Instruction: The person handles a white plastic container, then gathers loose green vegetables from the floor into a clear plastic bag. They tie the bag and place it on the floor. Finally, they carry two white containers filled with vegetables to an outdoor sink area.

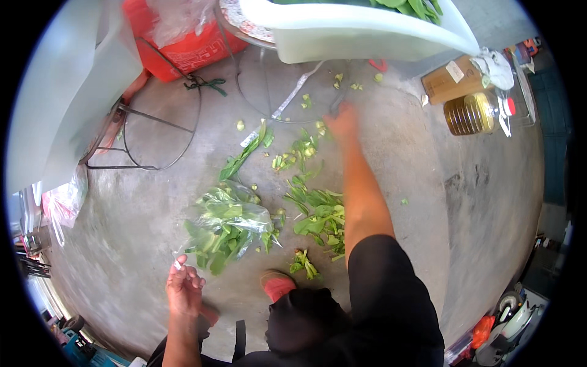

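Note:
My left hand [184,289] is raised beside a clear plastic bag [254,214] of leafy greens [220,241]. Its fingers are curled, with a small whitish thing [178,265] at the fingertips, too small to make out. Stretched far forward, my right hand [343,124] is low over the floor by a round metal stool base [287,120]. Motion blurs its fingers. Cut vegetable ends [299,153] lie scattered just left of it. Nearer to me are a pile of loose greens [321,214] and a small trimmed bunch [303,264].
A white plastic basin [367,37] with greens stands at the top, on a stool. Left of it are a red bag [195,52] and a metal stool frame [162,122]. An oil bottle [471,114] and a cardboard box [452,79] lie at right. My shoe [278,285] is close to the greens.

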{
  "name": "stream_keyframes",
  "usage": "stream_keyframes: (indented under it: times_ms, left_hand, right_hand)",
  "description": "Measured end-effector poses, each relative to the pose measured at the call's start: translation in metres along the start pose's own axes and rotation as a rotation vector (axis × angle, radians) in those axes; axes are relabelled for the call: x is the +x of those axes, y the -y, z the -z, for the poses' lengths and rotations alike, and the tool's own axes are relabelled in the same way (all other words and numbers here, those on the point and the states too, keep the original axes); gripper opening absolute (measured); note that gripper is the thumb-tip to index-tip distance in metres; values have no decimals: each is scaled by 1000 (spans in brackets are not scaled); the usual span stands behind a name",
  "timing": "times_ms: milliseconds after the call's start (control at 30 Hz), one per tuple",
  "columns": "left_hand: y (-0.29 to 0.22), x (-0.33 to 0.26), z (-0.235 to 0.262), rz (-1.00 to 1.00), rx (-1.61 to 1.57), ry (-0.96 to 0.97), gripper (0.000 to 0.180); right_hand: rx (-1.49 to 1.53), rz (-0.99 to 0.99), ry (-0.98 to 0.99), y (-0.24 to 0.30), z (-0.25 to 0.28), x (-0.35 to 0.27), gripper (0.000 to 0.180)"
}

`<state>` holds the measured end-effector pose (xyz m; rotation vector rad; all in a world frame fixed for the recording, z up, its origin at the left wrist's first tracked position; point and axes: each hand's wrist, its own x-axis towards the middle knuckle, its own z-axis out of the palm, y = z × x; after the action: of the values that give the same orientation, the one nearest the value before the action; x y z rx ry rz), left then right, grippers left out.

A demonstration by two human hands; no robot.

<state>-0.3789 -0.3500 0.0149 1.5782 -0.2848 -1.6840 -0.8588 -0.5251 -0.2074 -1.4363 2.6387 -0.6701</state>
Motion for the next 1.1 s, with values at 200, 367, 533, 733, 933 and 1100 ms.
stream_keyframes:
  times_ms: [200, 367, 533, 733, 933, 1100]
  left_hand:
    - [0, -3, 7, 13, -98, -55, 26]
    - [4, 2, 6, 39, -40, -27, 25]
    - [0, 3, 3, 35, -67, -40, 23]
    - [0, 4, 13, 64, -117, -51, 23]
    - [5, 9, 7, 95, -126, -30, 23]
    - [1, 3, 6, 84, -104, -4, 21]
  right_hand:
    - [236, 359, 161, 76, 24, -100, 30]
    - [373, 366, -224, 105, -1, -24, 20]
    - [46, 258, 169, 99, -19, 8, 13]
    - [179, 521, 328, 107, 20, -72, 7]
    - [362, 591, 226, 202, 22, -77, 23]
    - [76, 765, 225, 192, -27, -89, 37]
